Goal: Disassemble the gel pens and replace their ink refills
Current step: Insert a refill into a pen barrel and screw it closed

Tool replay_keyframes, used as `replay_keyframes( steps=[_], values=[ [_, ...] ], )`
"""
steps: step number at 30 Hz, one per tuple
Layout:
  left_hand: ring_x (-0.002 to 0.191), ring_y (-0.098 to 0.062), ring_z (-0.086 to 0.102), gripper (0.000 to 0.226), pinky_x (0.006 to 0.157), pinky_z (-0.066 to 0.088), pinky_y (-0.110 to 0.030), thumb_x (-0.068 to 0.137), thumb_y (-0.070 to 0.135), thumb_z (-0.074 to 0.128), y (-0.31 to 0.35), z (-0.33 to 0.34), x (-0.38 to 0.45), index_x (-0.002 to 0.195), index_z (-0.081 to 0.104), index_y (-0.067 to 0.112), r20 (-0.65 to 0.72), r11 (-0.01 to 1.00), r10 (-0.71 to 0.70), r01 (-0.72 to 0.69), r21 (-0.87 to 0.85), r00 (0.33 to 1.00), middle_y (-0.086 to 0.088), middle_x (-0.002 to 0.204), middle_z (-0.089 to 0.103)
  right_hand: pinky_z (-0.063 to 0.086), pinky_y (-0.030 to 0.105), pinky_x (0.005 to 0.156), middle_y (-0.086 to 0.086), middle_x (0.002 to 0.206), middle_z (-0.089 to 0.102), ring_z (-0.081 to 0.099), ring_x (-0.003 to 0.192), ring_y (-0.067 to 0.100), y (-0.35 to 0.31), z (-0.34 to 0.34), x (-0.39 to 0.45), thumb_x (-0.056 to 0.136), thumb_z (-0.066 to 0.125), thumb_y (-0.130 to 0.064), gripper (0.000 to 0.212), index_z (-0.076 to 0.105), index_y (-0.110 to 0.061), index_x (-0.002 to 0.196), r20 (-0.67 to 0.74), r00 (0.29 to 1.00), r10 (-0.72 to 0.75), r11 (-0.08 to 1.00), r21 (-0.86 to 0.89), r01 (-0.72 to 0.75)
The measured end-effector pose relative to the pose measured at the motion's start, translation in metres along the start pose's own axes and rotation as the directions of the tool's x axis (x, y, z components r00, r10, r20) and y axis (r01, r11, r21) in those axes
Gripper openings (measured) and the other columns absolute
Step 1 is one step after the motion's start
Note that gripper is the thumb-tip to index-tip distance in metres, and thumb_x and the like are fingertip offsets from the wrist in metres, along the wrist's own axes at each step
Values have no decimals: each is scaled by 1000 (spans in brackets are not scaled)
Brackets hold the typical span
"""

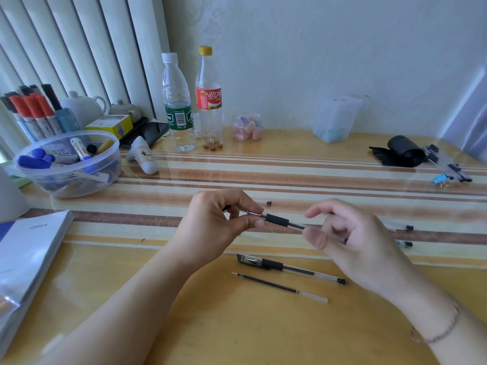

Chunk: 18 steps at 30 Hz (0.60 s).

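A gel pen (276, 220) with a black rubber grip hangs level above the table between both hands. My left hand (218, 222) pinches its metal tip end with thumb and fingers. My right hand (350, 238) is blurred and curls around the clear barrel; how firmly it holds I cannot tell. A capped gel pen (290, 267) lies on the table below the hands. Just in front of it lies a loose ink refill (279, 287). Further clear pen parts lie at the right (403, 227) and behind my left hand (264, 202).
A clear bowl of markers (71, 164) and a marker holder (34, 111) stand at the left, a stack of paper (29, 248) near the front left. Two bottles (179, 101) stand at the back. A black roll (403, 151) and bundled pens (445, 164) lie far right.
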<state>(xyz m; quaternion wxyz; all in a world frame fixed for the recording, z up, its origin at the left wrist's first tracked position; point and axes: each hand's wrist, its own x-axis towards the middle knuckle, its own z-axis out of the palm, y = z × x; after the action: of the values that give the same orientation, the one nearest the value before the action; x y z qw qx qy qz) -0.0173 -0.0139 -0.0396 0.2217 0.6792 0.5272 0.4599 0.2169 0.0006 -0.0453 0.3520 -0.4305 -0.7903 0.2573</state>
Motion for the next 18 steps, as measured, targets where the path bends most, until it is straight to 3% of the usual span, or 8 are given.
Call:
replay_keyframes(
  steps=[2,5,7,9,11,14,16,18],
  values=[
    [45,0,46,10,47,31,-4,70,21,81,1,-1,0,76,73,20,-12,1000,0,0,1,1000,13,58,55,45,23,57,4,59,63,55,55,18,-1,-1,1,80,66,-44,17,61,-28,83,-44,999,5,1000,-20,-6],
    [55,-4,51,11,51,36,-7,68,28,80,1,-1,0,74,72,24,-3,1000,30,-30,-1,1000,8,66,64,52,42,56,13,50,54,57,53,34,-1,0,-1,88,48,-59,38,63,-31,66,-20,1000,23,1000,8,-23],
    [61,-6,53,11,55,38,-8,67,31,80,-2,0,0,73,71,28,3,1000,28,-28,3,1000,15,72,68,55,47,63,16,50,52,57,54,37,1,0,-1,88,42,-66,41,64,-36,73,3,999,49,999,21,-49],
    [58,-4,51,11,52,36,-7,68,28,81,-4,0,0,72,72,27,-13,1000,16,-16,2,1000,15,68,66,52,29,60,11,55,58,58,54,25,1,0,-1,82,52,-64,30,63,-36,86,13,999,31,1000,6,-31],
    [54,0,50,10,51,35,-5,69,24,81,-2,0,0,71,72,25,-15,999,35,-35,11,999,10,68,67,52,27,61,2,63,67,64,61,14,-1,-1,-1,76,59,-56,26,65,-32,84,-20,1000,9,999,-34,-10],
    [54,7,54,11,55,37,-4,69,13,82,2,0,-1,70,74,21,3,997,83,-83,-2,997,9,73,72,52,28,60,-6,68,71,66,64,7,-3,-2,-1,76,55,-56,30,69,-29,77,-12,1000,18,999,-37,-19],
    [65,-1,64,22,60,49,-17,69,11,82,2,0,-2,68,72,30,-3,993,120,-120,-12,993,9,72,72,44,31,51,0,57,63,55,51,12,-3,-3,-1,81,50,-59,36,67,-29,73,41,999,19,998,-59,-17],
    [73,-12,70,31,65,55,-32,69,12,81,2,0,-2,68,68,40,-1,986,164,-164,-6,987,7,72,73,30,23,42,0,44,45,37,42,13,-2,-5,-2,85,47,-58,42,64,-25,66,90,996,23,999,-35,-20]
  ],
)
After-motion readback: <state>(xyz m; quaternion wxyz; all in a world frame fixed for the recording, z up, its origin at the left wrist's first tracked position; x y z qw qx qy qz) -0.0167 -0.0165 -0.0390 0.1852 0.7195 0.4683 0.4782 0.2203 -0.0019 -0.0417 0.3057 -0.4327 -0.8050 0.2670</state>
